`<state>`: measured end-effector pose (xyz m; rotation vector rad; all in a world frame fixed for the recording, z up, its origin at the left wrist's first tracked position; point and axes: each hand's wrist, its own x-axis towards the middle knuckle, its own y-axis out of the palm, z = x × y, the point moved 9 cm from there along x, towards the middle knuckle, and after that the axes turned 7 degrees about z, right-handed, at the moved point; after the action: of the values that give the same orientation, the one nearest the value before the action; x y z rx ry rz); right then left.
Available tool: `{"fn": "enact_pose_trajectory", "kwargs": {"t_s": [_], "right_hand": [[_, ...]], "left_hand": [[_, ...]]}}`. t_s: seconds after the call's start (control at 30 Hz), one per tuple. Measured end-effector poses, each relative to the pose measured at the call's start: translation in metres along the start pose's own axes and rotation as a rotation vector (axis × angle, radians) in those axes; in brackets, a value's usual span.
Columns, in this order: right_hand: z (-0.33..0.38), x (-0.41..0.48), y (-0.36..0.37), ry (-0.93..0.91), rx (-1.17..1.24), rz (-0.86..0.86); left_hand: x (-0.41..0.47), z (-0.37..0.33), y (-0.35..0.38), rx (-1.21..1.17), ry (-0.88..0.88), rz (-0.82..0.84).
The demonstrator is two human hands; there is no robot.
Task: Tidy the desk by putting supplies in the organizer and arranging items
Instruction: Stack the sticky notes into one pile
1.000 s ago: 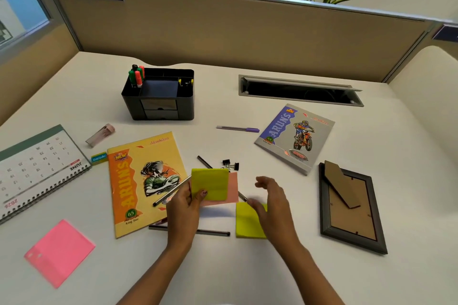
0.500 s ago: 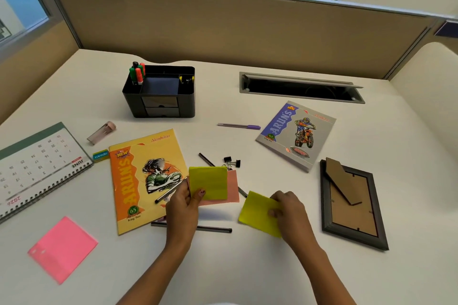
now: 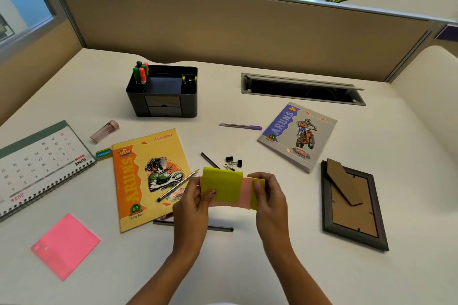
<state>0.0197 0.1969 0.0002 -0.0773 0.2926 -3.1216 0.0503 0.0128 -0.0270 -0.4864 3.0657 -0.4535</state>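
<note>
Hand state: I read my left hand (image 3: 193, 203) as pinching a yellow-green sticky pad (image 3: 221, 186). The thumb lies on its top face near the lower left corner, and the fingers are curled underneath. A pale pink pad (image 3: 245, 193) sits directly under it in the same grip, showing past its right edge.

My right hand (image 3: 270, 198) pinches a second yellow-green pad (image 3: 253, 203) by its edge, thumb on top and fingers curled behind. This pad touches the right side of the pink one, so the three pads overlap between the two sets of fingertips. I cannot tell whether it lies above or below the pink pad.

Position of surrounding items, referenced to the fingers:
- Organizer (image 3: 164, 96): well beyond the left fingertips, with markers (image 3: 141, 73) upright in its rear left compartment.
- Binder clips (image 3: 234, 162): just beyond the held pads.
- Yellow notebook (image 3: 146, 176): just left of the left fingers, with a pencil (image 3: 178, 184) lying across it.
- Black pen (image 3: 220, 228): on the desk below both hands, between the wrists.
- Photo frame (image 3: 354, 205): face down, right of the right fingers.
</note>
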Motion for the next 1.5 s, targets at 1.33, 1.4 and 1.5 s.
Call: {"fn": "enact_pose_trajectory", "kwargs": {"t_s": [1.33, 1.4, 1.5], "right_hand": [[-0.021, 0.005, 0.064, -0.052, 0.021, 0.023], [-0.017, 0.006, 0.088, -0.087, -0.059, 0.109], [-0.007, 0.002, 0.138, -0.177, -0.191, 0.300]], "left_hand": [[-0.005, 0.040, -0.088, -0.156, -0.143, -0.286], [-0.012, 0.051, -0.111, -0.244, -0.181, -0.345], [-0.026, 0.066, -0.142, -0.344, -0.208, -0.422]]}}
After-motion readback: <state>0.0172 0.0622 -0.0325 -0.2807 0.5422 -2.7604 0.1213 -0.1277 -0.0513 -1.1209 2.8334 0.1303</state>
